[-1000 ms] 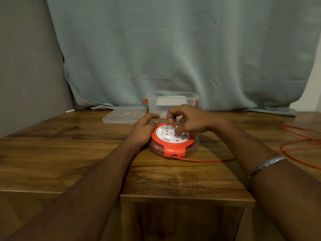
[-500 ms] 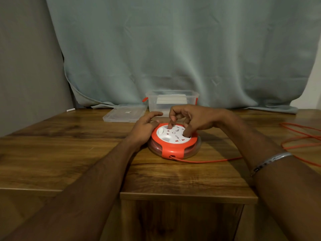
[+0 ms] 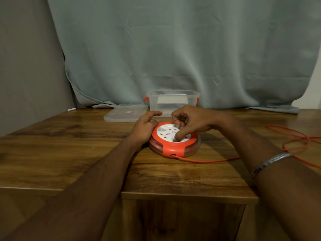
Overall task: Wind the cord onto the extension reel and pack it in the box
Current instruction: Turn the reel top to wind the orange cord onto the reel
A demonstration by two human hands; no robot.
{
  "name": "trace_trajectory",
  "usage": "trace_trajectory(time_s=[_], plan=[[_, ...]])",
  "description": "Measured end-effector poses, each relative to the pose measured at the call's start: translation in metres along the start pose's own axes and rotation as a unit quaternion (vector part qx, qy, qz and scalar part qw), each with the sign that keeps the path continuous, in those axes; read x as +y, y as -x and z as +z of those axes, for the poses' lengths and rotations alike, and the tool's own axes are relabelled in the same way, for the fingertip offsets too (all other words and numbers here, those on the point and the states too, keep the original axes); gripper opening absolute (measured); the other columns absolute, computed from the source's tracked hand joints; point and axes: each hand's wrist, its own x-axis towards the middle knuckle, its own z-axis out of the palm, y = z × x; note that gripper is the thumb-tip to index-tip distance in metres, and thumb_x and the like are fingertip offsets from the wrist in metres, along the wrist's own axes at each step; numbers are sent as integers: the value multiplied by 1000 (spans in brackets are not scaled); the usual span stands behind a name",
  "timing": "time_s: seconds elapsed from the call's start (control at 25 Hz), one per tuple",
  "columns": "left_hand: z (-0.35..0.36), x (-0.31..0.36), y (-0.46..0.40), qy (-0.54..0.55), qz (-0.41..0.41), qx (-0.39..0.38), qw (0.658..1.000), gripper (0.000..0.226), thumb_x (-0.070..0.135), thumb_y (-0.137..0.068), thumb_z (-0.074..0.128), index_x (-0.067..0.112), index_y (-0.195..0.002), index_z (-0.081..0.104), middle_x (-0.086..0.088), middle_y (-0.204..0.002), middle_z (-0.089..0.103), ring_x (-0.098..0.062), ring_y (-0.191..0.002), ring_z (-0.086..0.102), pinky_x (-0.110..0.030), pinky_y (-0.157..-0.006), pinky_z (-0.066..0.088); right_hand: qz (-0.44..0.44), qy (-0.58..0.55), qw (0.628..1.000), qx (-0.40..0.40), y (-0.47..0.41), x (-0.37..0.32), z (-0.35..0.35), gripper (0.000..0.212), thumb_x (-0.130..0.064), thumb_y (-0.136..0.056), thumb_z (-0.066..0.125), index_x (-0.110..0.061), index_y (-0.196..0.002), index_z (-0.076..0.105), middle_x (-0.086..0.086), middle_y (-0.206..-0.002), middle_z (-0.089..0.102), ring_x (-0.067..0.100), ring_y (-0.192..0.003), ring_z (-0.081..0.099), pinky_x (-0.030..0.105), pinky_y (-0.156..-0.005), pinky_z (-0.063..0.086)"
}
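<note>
A round orange and white extension reel lies flat on the wooden table. My left hand presses against the reel's left rim and steadies it. My right hand is curled over the white socket face, with a fingertip pushed into the disc near its front. The orange cord leaves a hole at the reel's front and runs right to loose loops at the table's right edge. Behind the reel stands the clear plastic box with orange clips, open.
The box's clear lid lies flat to the left of the box. A pale curtain hangs behind the table. A small white object lies at the far left by the wall. The table's front edge steps forward under the reel.
My right hand's finger has swung round the white disc from the far side toward the front. The cord's straight stretch has shifted a little. My left hand has stayed at the rim.
</note>
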Motion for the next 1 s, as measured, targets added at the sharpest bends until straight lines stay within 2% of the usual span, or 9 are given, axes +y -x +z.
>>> trace_trajectory(time_s=[0.12,0.36,0.48,0.6,0.68,0.76,0.84,0.92,1.0], plan=[[0,-1,-1,0,-3,-2,1000,31,14,-102,48,30,-124,64,-11,-105,72,-18,-72,69,-28,-56,55,9,25,1000,11,-3,-3,3,38,-30,-74,88,-22,-63,52,-13,-54,49,2,-55,47,29,-58,37],[0,0,0,7,-1,-2,1000,32,12,-101,48,25,-126,64,-19,-104,72,-29,-80,68,-42,-73,57,19,39,999,22,-7,-10,10,43,-38,-81,83,-17,-51,60,-8,-48,53,3,-50,47,24,-55,38],[-1,1,0,9,-2,-1,1000,31,12,-101,48,25,-125,64,-19,-104,72,-28,-80,67,-38,-68,55,22,15,1000,16,-7,-12,10,42,-40,-81,85,-20,-51,63,-9,-48,58,2,-51,51,20,-54,39],[0,0,-1,5,-8,-2,1000,32,14,-102,48,24,-128,63,-16,-106,71,-27,-81,69,-38,-68,55,-3,-5,1000,21,-3,-9,5,28,-30,-82,86,-19,-65,66,-5,-59,62,7,-59,55,26,-61,43],[0,0,0,-2,-8,-4,1000,32,15,-103,47,24,-129,63,-14,-104,72,-24,-77,68,-36,-66,55,-25,-18,998,48,-1,-4,0,17,-5,-79,83,-13,-84,70,9,-79,68,8,-71,59,24,-66,46],[-1,0,0,-9,-9,-6,1000,32,16,-103,47,24,-130,62,-11,-101,72,-20,-73,68,-32,-59,55,-29,-25,999,37,2,-1,-7,40,16,-71,73,-7,-102,70,16,-104,72,-6,-76,62,12,-63,46],[-1,0,0,-13,-11,-3,1000,32,18,-103,47,25,-131,61,-7,-104,71,-14,-68,70,-25,-53,54,-28,-35,999,-7,4,1,-9,54,25,-68,66,-4,-114,69,11,-114,71,-17,-68,62,6,-57,45],[0,-1,-1,-14,-12,2,1000,32,19,-103,48,25,-132,61,-4,-108,70,-9,-67,71,-19,-51,52,-24,-40,998,-41,4,3,-8,63,28,-68,62,-4,-122,68,3,-117,69,-17,-62,61,5,-54,44],[1,-1,-1,-8,-10,1,1000,32,18,-102,50,24,-131,61,-6,-112,70,-13,-76,71,-22,-56,54,-12,-36,998,-54,2,4,-8,70,29,-69,61,-8,-128,66,-1,-121,69,-14,-69,64,11,-59,46]])
